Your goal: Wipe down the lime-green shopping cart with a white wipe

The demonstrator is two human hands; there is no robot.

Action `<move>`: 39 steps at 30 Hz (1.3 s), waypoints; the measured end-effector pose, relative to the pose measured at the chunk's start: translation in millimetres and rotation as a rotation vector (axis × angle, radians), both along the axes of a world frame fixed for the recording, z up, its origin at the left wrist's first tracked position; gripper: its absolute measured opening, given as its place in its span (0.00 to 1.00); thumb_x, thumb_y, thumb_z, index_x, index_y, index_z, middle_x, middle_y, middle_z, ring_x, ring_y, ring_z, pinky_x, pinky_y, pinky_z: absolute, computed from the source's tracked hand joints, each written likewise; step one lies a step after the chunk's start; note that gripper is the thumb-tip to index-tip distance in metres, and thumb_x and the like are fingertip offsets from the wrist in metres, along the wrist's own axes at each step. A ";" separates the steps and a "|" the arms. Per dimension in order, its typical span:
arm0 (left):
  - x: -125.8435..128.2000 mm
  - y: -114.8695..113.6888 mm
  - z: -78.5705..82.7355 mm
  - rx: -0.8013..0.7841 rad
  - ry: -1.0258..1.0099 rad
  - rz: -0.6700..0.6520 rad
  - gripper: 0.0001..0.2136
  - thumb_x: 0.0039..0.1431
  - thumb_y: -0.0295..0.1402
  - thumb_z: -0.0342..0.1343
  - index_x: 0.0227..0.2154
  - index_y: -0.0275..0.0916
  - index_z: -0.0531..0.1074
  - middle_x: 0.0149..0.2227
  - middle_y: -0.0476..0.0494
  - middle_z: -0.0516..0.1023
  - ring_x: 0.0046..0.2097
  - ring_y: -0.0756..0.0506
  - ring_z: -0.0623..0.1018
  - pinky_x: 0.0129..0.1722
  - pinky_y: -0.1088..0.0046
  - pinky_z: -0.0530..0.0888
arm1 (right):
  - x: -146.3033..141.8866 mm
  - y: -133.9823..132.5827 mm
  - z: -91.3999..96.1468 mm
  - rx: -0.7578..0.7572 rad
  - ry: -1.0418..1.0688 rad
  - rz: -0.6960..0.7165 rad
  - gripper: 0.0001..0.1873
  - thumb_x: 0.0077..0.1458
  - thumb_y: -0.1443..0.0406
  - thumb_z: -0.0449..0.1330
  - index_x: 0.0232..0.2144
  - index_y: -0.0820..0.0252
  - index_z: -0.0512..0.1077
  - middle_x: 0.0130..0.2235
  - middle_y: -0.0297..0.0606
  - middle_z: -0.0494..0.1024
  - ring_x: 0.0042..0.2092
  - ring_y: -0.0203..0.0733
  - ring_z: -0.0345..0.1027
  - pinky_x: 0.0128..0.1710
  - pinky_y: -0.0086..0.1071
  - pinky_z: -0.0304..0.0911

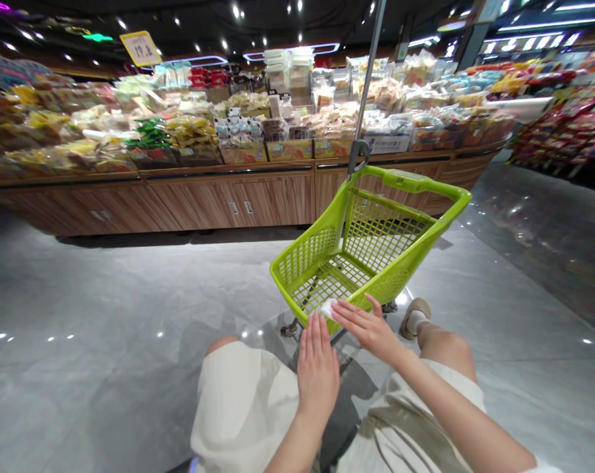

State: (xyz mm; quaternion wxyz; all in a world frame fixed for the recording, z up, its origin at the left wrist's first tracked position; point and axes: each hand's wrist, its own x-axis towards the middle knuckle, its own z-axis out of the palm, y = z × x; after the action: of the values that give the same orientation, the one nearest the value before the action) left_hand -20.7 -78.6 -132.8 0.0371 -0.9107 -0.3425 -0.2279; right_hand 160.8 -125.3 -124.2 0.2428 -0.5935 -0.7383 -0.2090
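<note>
My left hand [317, 368] is raised with its fingers flat and together, the fingertips just below a small white tissue [329, 308]. My right hand [367, 330] reaches in from the lower right, its fingertips over that tissue. The tissue sits between both hands, in front of the near rim of a lime-green plastic shopping cart basket [371, 253]. The basket has mesh walls and shows nothing inside. Whether either hand grips the tissue is hard to tell.
A long wooden display counter [228, 200] piled with packaged snacks and baked goods runs across the back. A thin metal pole [367, 85] rises from the basket's far corner. My knees and white clothing fill the bottom. Red-stocked shelves [563, 131] stand at the right, beyond a polished grey floor [129, 289].
</note>
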 end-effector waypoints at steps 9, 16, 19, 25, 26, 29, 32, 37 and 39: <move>3.7 -3.7 -0.9 -0.035 -0.028 0.007 0.38 0.62 0.29 0.49 0.68 0.27 0.32 0.69 0.27 0.49 0.70 0.36 0.50 0.65 0.54 0.61 | 10.9 2.7 4.0 0.120 0.193 -0.364 0.39 0.55 0.77 0.46 0.66 0.50 0.52 0.60 0.42 0.70 0.64 0.44 0.59 0.66 0.52 0.32; -0.8 0.6 -0.6 -0.015 -0.008 -0.004 0.38 0.62 0.28 0.49 0.68 0.29 0.34 0.69 0.29 0.51 0.70 0.37 0.51 0.65 0.55 0.61 | 20.7 -2.3 6.0 0.043 -0.002 -0.110 0.33 0.59 0.76 0.44 0.64 0.47 0.57 0.57 0.37 0.73 0.62 0.38 0.62 0.67 0.47 0.32; 0.2 -0.7 0.8 -0.011 -0.004 -0.003 0.37 0.62 0.30 0.49 0.68 0.28 0.34 0.69 0.29 0.49 0.70 0.37 0.50 0.65 0.55 0.61 | 68.2 -6.6 14.1 0.139 0.113 -0.409 0.37 0.55 0.77 0.46 0.64 0.47 0.56 0.58 0.38 0.72 0.63 0.45 0.60 0.65 0.54 0.31; 5.0 -5.1 -0.8 -0.030 -0.025 0.017 0.38 0.62 0.28 0.50 0.68 0.26 0.33 0.69 0.27 0.50 0.70 0.36 0.50 0.65 0.54 0.61 | -5.1 1.4 5.3 0.076 0.185 -0.310 0.37 0.55 0.77 0.46 0.66 0.51 0.53 0.60 0.42 0.70 0.64 0.43 0.58 0.66 0.50 0.30; 4.5 -4.5 -0.9 -0.031 -0.031 0.014 0.39 0.61 0.27 0.50 0.68 0.27 0.32 0.69 0.27 0.50 0.70 0.36 0.50 0.65 0.54 0.61 | -18.6 1.8 2.8 0.049 0.141 -0.208 0.36 0.57 0.76 0.46 0.66 0.51 0.53 0.59 0.41 0.71 0.64 0.41 0.59 0.67 0.48 0.30; 1.4 -1.5 -0.3 -0.032 -0.033 -0.004 0.38 0.61 0.26 0.49 0.68 0.30 0.32 0.69 0.28 0.51 0.69 0.37 0.52 0.65 0.54 0.61 | -12.9 -1.5 2.8 0.008 0.018 -0.049 0.34 0.58 0.77 0.45 0.64 0.49 0.56 0.58 0.38 0.73 0.63 0.38 0.60 0.67 0.46 0.30; -0.2 -0.3 0.8 -0.030 -0.022 -0.011 0.37 0.62 0.28 0.48 0.68 0.30 0.33 0.69 0.28 0.51 0.69 0.37 0.52 0.65 0.55 0.62 | 40.3 -6.8 12.1 0.062 0.061 -0.237 0.38 0.54 0.78 0.46 0.64 0.47 0.56 0.58 0.37 0.73 0.63 0.42 0.60 0.66 0.50 0.30; 3.7 -3.8 0.0 -0.032 -0.028 0.006 0.38 0.62 0.29 0.49 0.68 0.28 0.33 0.69 0.27 0.49 0.70 0.36 0.50 0.65 0.54 0.61 | 39.7 -3.2 16.8 0.121 0.221 -0.479 0.39 0.50 0.78 0.48 0.64 0.51 0.58 0.60 0.40 0.70 0.65 0.48 0.57 0.65 0.55 0.31; 4.7 -4.2 -0.9 -0.025 -0.026 0.012 0.39 0.61 0.28 0.50 0.68 0.27 0.33 0.69 0.27 0.50 0.70 0.36 0.51 0.65 0.54 0.61 | 0.3 1.0 10.6 0.082 0.181 -0.322 0.38 0.52 0.77 0.46 0.64 0.52 0.57 0.60 0.41 0.70 0.64 0.44 0.58 0.66 0.51 0.30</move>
State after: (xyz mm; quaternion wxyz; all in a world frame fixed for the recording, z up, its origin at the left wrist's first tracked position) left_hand -16.1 -82.8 -133.7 0.0228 -0.9059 -0.3514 -0.2351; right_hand 161.1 -124.2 -113.6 0.2957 -0.7098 -0.5999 -0.2210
